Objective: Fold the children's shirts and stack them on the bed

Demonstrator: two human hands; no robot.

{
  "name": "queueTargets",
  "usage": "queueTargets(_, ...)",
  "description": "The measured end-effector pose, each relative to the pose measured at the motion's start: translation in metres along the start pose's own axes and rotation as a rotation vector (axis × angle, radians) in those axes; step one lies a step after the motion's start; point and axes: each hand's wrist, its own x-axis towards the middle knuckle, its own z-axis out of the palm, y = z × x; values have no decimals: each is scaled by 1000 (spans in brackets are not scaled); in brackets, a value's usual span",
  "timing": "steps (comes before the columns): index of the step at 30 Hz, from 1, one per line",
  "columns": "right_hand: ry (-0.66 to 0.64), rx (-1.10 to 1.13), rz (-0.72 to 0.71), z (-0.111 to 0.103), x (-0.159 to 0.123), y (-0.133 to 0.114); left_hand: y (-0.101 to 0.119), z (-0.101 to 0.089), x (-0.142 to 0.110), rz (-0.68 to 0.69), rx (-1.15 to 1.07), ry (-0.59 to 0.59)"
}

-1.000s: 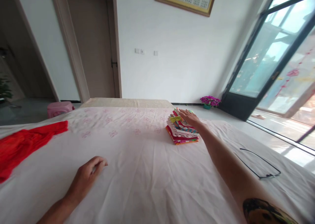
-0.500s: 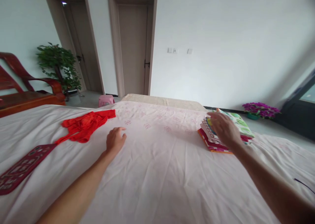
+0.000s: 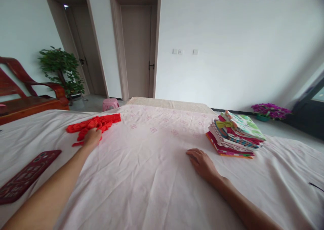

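A crumpled red garment (image 3: 87,123) lies on the left part of the bed sheet. My left hand (image 3: 93,136) has its fingers closed on the near edge of that cloth, and the fingertips are partly hidden in its folds. Lower down and farther right, my right hand (image 3: 201,161) rests palm down on the white sheet (image 3: 152,176), fingers stretched out and holding nothing. Beyond it, at the right, stands a stack of folded cloths (image 3: 234,135). Its top piece is white with green leaf shapes, and the lower ones are red, striped and pink.
A phone in a dark red case (image 3: 29,176) lies beside my left forearm. Behind the bed are a wooden chair (image 3: 48,98), a potted plant (image 3: 60,68), a pink stool (image 3: 110,104) and purple flowers (image 3: 272,111). A thin dark cord (image 3: 316,187) is at the right edge.
My left hand has moved left and taken hold of the red garment, which is now more bunched. My right hand has come off the folded stack, down and left onto the sheet.
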Motion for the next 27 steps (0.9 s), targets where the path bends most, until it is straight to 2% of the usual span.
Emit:
queueTargets(2,18,32,8,1,0,4,33,15,-29,93,-102,-77)
queueTargets(4,41,65,31,1,-1,6,66,29,-70,237,-202,-200)
queueTargets(6,65,93,62,-1,-2,5,91,36,-113,532,-347,-502)
queueTargets(7,75,107,77,-2,-3,4,99,37,-130,612,-373,-667)
queueTargets(8,86,122,92,-4,-5,2,104,37,-144,649,-373,-765)
queueTargets(9,95,138,106,-6,-6,0,105,37,-152,669,-348,-788)
queueTargets(11,104,170,118,-11,-8,-5,98,36,-152,662,-256,-653)
queueTargets(13,100,180,104,-15,-8,-11,85,39,-136,639,-136,-460)
queueTargets(14,87,179,90,-17,-7,-15,76,41,-125,624,-69,-414)
queueTargets(18,-44,195,58,-22,1,-42,48,48,-91,539,219,-306)
queueTargets(20,-139,191,29,-21,5,-64,39,52,-85,475,275,-308)
queueTargets(24,-226,29,-45,-15,10,-100,34,54,-79,365,133,-365)
queueTargets(27,-179,-26,1,-17,20,-103,41,41,-69,346,-113,-213)
